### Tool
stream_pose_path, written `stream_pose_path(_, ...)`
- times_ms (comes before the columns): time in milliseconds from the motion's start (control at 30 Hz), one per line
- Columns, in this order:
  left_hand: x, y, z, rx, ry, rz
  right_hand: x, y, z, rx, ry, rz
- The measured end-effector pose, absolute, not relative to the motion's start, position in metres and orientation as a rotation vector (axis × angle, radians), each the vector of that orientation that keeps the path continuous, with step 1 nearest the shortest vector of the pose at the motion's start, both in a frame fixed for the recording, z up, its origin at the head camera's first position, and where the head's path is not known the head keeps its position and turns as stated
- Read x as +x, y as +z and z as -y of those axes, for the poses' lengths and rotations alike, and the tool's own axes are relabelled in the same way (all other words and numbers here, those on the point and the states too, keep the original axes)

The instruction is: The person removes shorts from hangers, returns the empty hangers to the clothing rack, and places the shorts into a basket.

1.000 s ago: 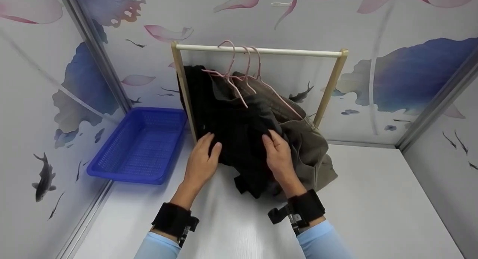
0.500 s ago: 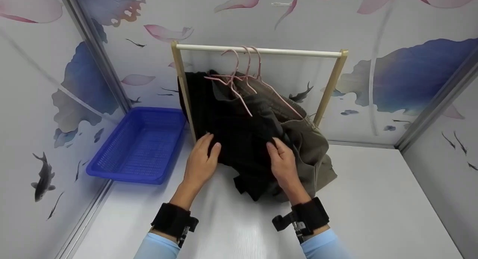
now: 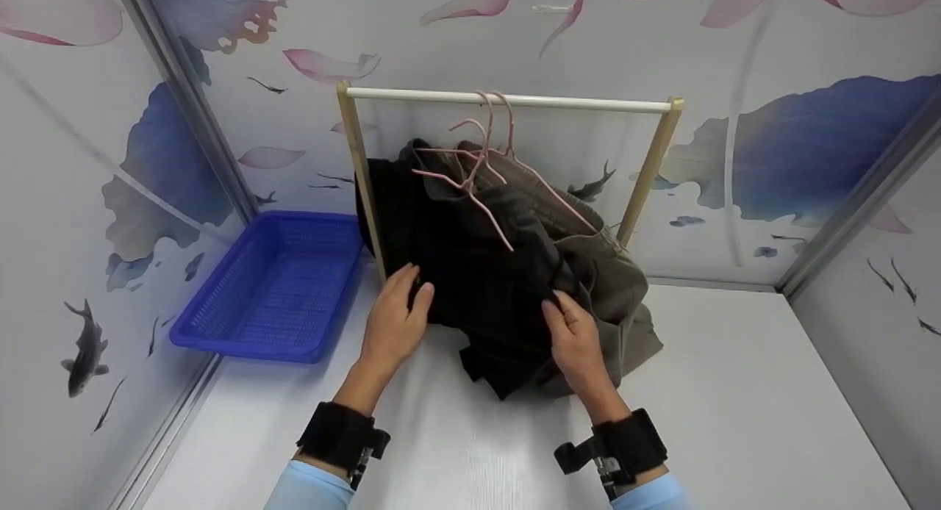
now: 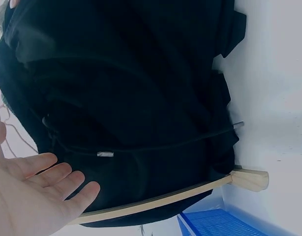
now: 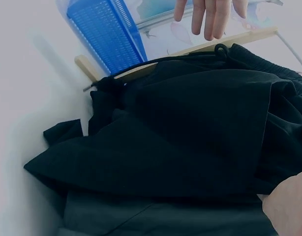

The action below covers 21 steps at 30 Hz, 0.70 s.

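Black drawstring pants (image 3: 470, 282) hang in front of the other clothes at the left of a small rack. My right hand (image 3: 577, 341) pinches their right edge between thumb and fingers; in the right wrist view only part of this hand shows. The left hand (image 3: 393, 315) is held by the pants' left side, its fingers (image 4: 57, 174) loosely extended, with nothing in them. A pink hanger (image 3: 470, 183) lies against the front of the pants, its hook below the rail. Two more pink hangers (image 3: 509, 128) hook over the white rail (image 3: 588, 103).
Grey-brown clothes (image 3: 614, 275) hang behind the black pants. Wooden posts (image 3: 650, 172) hold up the rail on both sides. A blue basket (image 3: 294, 282) stands left of the rack on the white table (image 3: 735, 392). Printed wall panels enclose the back and sides.
The front hanger has dropped from rail height to below it and shifted right. My right hand has moved down and right with the pants' edge. The left hand has barely moved.
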<state>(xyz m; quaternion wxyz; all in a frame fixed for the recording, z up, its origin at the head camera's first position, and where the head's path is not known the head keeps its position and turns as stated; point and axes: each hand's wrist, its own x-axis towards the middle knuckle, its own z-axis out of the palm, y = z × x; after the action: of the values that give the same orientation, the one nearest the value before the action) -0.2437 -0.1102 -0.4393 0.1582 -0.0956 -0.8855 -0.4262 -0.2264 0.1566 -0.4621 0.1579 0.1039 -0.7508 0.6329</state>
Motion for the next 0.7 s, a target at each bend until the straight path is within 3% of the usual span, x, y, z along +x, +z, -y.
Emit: stream_pose_path(700,-0.239,-0.445,0.109,-0.290,-1.231,2.523,-0.203,-0.491,-0.200,0.260,1.777,2.218)
